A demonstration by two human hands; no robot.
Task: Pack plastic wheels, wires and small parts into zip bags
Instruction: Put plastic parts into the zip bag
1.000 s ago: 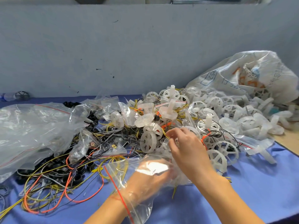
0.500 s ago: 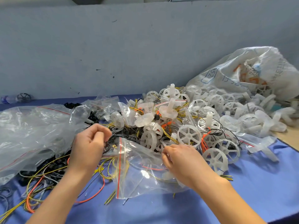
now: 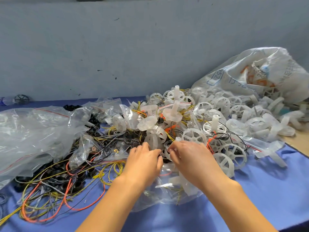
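Near front of blue cloth (image 3: 250, 190), clear plastic zip bag (image 3: 167, 196) lies under wrists, beside white spoked plastic wheels (image 3: 194, 136). L hand (image 3: 145, 159) has crossed to bag mouth, grip unclear; R hand (image 3: 189, 156) pinches mouth. Prob sealing next.

What the fingers (image 3: 177, 147) of the left hand (image 3: 143, 163) and right hand (image 3: 192, 158) hold is hidden among the wheels (image 3: 194, 136)
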